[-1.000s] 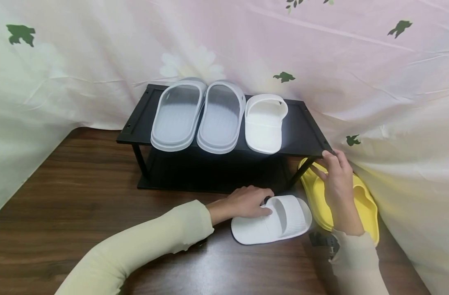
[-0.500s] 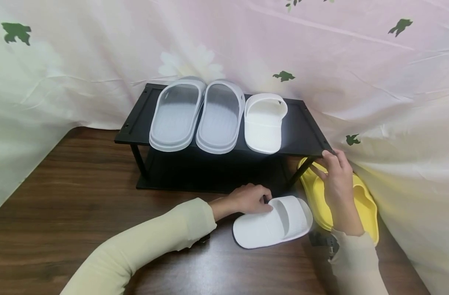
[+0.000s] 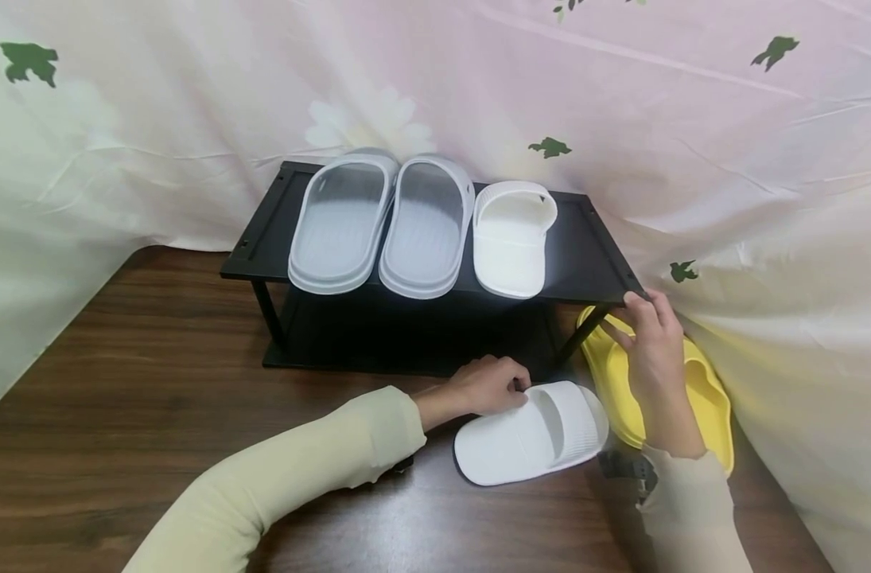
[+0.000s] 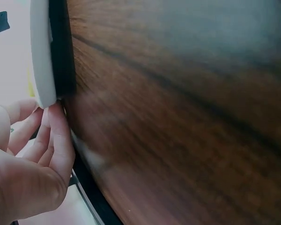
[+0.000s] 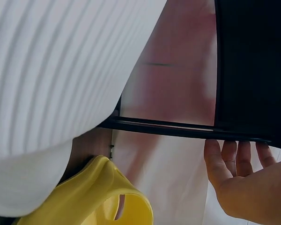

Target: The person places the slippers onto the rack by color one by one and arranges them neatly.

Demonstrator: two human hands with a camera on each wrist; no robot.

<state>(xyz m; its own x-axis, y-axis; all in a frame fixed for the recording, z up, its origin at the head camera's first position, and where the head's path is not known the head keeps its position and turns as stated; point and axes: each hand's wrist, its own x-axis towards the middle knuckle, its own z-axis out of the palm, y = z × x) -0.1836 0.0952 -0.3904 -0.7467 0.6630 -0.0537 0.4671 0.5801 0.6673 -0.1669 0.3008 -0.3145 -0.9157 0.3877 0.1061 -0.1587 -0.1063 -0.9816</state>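
A white slide slipper [image 3: 510, 446] is on the wooden floor in front of the black shoe rack [image 3: 585, 255], its toe end toward the right. My left hand [image 3: 488, 386] pinches its near-rack edge between thumb and fingers. In the left wrist view, the fingertips [image 4: 58, 115] meet the slipper's pale rim [image 4: 41, 56]; a dark sole shows under it. At the rack's front right corner, my right hand [image 3: 653, 366] holds the top shelf's edge. The right wrist view shows those fingers [image 5: 243, 157] against the black frame, and the slipper's ribbed strap [image 5: 51, 70] close by.
Two grey clogs [image 3: 424, 231] and a white slipper [image 3: 510, 255] stand on the top shelf. A pair of yellow slippers [image 3: 714, 398] lies on the floor right of the rack, partly behind my right arm. Patterned cloth [image 3: 213, 119] hangs behind and on both sides.
The white slipper on the floor has shifted slightly right and nearer to me, with my left hand at its edge. My right hand stays on the rack corner.
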